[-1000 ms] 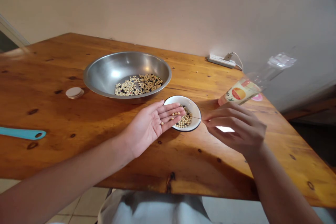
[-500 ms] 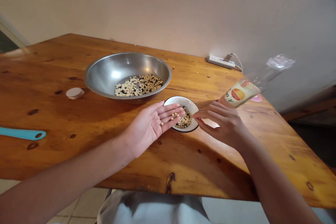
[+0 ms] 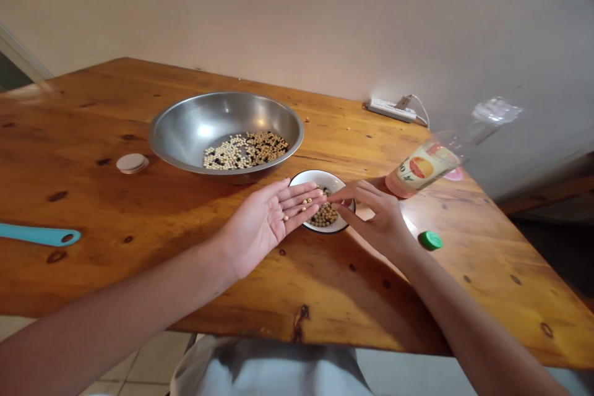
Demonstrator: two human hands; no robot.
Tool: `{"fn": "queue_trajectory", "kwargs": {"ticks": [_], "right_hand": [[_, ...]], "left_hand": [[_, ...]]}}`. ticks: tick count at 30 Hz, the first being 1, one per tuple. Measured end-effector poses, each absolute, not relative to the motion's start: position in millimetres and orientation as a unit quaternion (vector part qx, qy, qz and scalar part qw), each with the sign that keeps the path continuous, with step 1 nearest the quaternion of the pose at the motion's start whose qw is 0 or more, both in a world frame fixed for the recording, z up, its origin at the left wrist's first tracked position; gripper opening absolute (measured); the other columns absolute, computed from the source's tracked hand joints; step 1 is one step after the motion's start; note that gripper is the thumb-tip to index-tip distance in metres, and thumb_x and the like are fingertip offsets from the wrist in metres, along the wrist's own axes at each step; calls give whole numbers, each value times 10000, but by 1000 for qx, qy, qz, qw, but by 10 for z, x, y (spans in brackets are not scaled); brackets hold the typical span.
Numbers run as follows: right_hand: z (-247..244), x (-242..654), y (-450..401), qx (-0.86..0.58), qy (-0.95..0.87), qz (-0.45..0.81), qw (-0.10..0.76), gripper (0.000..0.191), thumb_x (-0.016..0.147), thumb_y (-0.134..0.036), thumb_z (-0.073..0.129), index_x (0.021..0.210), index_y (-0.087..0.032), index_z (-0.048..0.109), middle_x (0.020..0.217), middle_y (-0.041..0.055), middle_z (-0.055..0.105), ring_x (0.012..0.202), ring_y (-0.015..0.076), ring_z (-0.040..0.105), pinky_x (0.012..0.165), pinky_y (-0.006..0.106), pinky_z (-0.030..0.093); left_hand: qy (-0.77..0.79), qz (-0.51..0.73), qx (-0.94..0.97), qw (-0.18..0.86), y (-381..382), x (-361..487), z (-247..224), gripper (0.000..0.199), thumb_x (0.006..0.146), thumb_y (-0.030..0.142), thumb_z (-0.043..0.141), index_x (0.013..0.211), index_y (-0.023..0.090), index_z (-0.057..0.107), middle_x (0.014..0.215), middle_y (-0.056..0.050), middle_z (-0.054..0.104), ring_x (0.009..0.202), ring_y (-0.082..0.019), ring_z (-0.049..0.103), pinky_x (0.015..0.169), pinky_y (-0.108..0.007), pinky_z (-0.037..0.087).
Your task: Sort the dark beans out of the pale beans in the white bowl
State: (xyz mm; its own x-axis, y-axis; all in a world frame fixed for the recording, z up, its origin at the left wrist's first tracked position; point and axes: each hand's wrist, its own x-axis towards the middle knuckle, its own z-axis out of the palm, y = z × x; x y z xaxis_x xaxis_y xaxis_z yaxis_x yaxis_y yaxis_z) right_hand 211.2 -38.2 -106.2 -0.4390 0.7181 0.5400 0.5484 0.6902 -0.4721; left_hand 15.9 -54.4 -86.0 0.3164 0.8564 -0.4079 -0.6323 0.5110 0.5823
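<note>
My left hand (image 3: 264,223) is palm up with its fingers stretched out flat, and several pale yellow beans (image 3: 304,202) lie on the fingers. Its fingertips reach over a small white bowl (image 3: 299,180) with a dark rim. Inside that bowl are more beans (image 3: 325,216), mostly pale with some dark ones. Over the bowl's right side, my right hand (image 3: 378,213) has thumb and forefinger brought together close to the left fingertips. Whatever is between them, if anything, is too small to make out.
A wide steel basin (image 3: 185,130) holds mixed pale and black beans. To its left lie a white lid (image 3: 132,163) and a turquoise handle (image 3: 37,234). On the right are a labelled clear plastic bottle (image 3: 420,168), a green cap (image 3: 430,240) and a power strip (image 3: 391,109).
My right hand has moved left from the bowl's right rim to the left fingertips, uncovering the green cap. My left hand and its beans have stayed nearly still.
</note>
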Motion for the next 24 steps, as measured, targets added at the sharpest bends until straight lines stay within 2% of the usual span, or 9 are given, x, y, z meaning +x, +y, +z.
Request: {"fn": "queue_trajectory", "kwargs": {"ticks": [3, 7, 10, 13, 19, 24], "right_hand": [[-1133, 2104, -370, -417, -796, 180, 400, 89, 832, -236, 593, 891, -198, 648, 768, 17, 654, 674, 134, 574, 619, 260, 473], [-1214, 2104, -345, -442, -730, 259, 452, 145, 794, -300, 648, 885, -189, 631, 852, 33, 666, 735, 142, 588, 655, 271, 471], [-1221, 2106, -337, -432, -713, 288, 471, 282, 780, -280, 662, 1043, -200, 596, 860, 23, 651, 764, 141, 584, 710, 288, 472], [-1197, 2112, -345, -421, -728, 292, 455, 381, 816, -259, 618, 1189, -225, 549, 843, 9, 627, 763, 133, 561, 739, 294, 461], [-1152, 2143, -353, -422, -723, 306, 454, 125, 839, -281, 587, 909, -208, 660, 888, 34, 642, 773, 145, 556, 702, 288, 454], [-1112, 2165, -333, -429, -698, 335, 465, 85, 817, -248, 610, 874, -211, 661, 878, 21, 660, 801, 144, 590, 698, 264, 464]], "left_hand": [[351, 464, 163, 797, -542, 161, -850, 331, 909, 170, 383, 1053, -9, 621, 1116, -206, 663, 1042, -225, 641, 903, -265, 536], [343, 466, 168, 798, -544, 167, -839, 325, 907, 160, 385, 1043, -27, 614, 1167, -221, 633, 1070, -244, 624, 899, -266, 537], [344, 466, 169, 798, -545, 169, -843, 333, 909, 162, 382, 1058, -32, 608, 1166, -225, 633, 1073, -249, 622, 895, -265, 540], [338, 464, 170, 801, -545, 165, -851, 346, 910, 166, 379, 1098, -24, 598, 1149, -220, 643, 1064, -241, 628, 908, -268, 533], [339, 465, 164, 801, -549, 163, -854, 349, 910, 166, 379, 1128, -5, 593, 1123, -204, 661, 1048, -229, 638, 914, -278, 531], [338, 463, 166, 802, -548, 166, -850, 339, 907, 170, 385, 1082, -20, 605, 1114, -211, 663, 1035, -233, 644, 892, -270, 542]]}}
